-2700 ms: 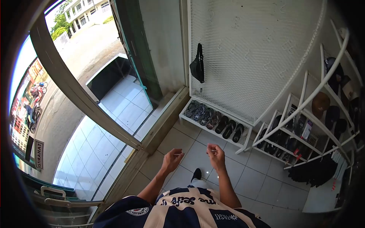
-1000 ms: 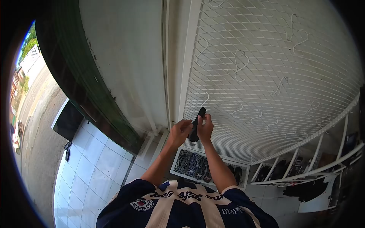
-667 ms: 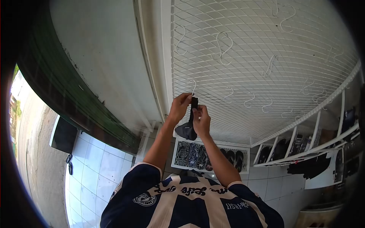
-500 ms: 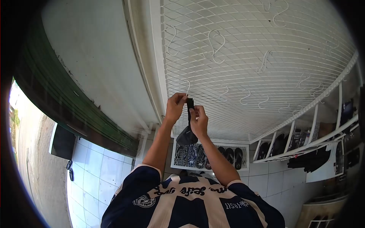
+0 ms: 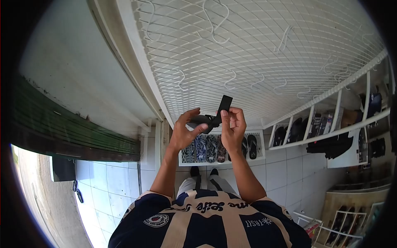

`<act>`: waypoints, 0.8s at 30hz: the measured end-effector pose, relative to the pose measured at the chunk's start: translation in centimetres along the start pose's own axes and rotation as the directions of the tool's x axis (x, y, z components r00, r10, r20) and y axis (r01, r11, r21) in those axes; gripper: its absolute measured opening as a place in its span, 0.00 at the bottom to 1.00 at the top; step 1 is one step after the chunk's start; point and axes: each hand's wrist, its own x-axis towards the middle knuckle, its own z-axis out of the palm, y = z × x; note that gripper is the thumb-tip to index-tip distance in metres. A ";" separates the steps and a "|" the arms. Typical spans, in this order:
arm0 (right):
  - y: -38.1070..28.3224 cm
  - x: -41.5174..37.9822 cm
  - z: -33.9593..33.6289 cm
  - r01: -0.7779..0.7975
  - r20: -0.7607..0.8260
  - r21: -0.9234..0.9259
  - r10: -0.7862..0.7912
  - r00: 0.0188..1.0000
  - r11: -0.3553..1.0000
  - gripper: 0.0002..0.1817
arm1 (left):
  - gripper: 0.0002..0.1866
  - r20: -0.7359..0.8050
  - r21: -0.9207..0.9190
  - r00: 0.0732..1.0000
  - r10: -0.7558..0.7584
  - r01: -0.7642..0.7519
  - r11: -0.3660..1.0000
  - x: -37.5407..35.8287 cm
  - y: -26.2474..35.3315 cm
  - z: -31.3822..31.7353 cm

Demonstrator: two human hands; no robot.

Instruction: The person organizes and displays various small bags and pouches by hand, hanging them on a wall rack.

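Note:
A black item with a flat, stiff-looking strip [image 5: 224, 108] and a darker, bulkier body [image 5: 208, 123] is between my two hands, in front of the wire mesh panel. I cannot make out its exact kind. My right hand [image 5: 234, 126] pinches the strip between thumb and fingers, its end pointing up. My left hand [image 5: 182, 130] is around the left side of the body, thumb below and fingers above, partly spread. Part of the body is hidden by this hand. White S-shaped hooks [image 5: 230, 79] hang on the white mesh panel [image 5: 256, 45] above the hands.
Below my hands, a white rack [image 5: 223, 162] holds several flip-flops [image 5: 211, 149]. To the right are white-framed shelves [image 5: 304, 123] with dark footwear and a hanging black cloth [image 5: 330, 144]. A green shutter [image 5: 74, 124] stands at the left, beside a tiled floor [image 5: 118, 182].
The black item has come down from near a hook, its strip tilting right. My left hand has let go of the upper end and moved to the body. The view has shifted.

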 end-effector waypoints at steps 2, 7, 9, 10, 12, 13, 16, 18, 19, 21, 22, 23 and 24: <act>-0.8 -0.5 -1.3 -0.021 -0.004 -0.022 0.021 1.000 1.000 0.10 | 0.38 0.128 0.061 0.989 0.068 -0.076 0.995 -0.5 1.0 1.4; -5.3 -1.6 -5.8 -0.101 -0.007 0.031 0.101 0.995 0.994 0.08 | 0.43 0.611 0.059 0.791 0.023 -0.074 0.995 -0.3 3.7 5.6; -7.2 -2.1 -8.2 -0.080 -0.088 0.041 0.083 0.993 0.996 0.08 | 0.36 0.687 0.003 0.724 0.060 -0.086 0.996 -1.1 4.6 8.2; -8.1 -2.4 -9.6 -0.069 -0.141 0.065 0.078 0.987 0.996 0.09 | 0.33 0.762 -0.012 0.647 -0.002 0.016 1.000 -1.6 5.2 9.7; -9.7 -3.7 -13.4 -0.040 -0.270 0.042 0.049 0.962 0.998 0.09 | 0.27 0.834 -0.102 0.549 0.056 0.053 0.993 -3.3 6.4 12.9; -10.4 -4.5 -15.5 -0.025 -0.355 0.037 0.036 0.934 0.999 0.09 | 0.27 0.855 -0.115 0.512 0.080 0.037 0.993 -4.2 7.4 14.5; -11.5 -9.3 -24.5 -0.044 -0.591 -0.047 0.008 0.806 0.998 0.16 | 0.25 0.886 -0.146 0.443 0.141 -0.021 0.989 -8.0 10.5 19.5; -13.5 -14.0 -29.6 -0.100 -0.691 -0.104 0.000 0.722 0.990 0.19 | 0.24 0.908 -0.200 0.372 0.192 -0.018 0.980 -11.0 12.8 22.7; -14.5 -16.9 -31.9 -0.174 -0.716 -0.121 0.035 0.697 0.977 0.21 | 0.23 0.913 -0.231 0.347 0.214 0.008 0.973 -13.0 13.9 24.3; -15.9 -23.3 -35.7 -0.293 -0.718 -0.171 0.084 0.691 0.941 0.19 | 0.22 0.921 -0.264 0.297 0.252 0.001 0.964 -17.0 15.6 27.7; -16.0 -26.7 -37.5 -0.324 -0.688 -0.164 0.127 0.714 0.932 0.16 | 0.21 0.917 -0.288 0.290 0.274 0.006 0.958 -18.9 16.6 29.4; -16.0 -30.1 -39.2 -0.352 -0.661 -0.155 0.168 0.731 0.923 0.13 | 0.21 0.927 -0.297 0.236 0.292 -0.013 0.955 -21.0 17.9 30.9; -16.8 -33.4 -40.0 -0.365 -0.671 -0.097 0.210 0.711 0.926 0.11 | 0.21 0.915 -0.328 0.249 0.318 0.002 0.945 -23.3 19.0 32.2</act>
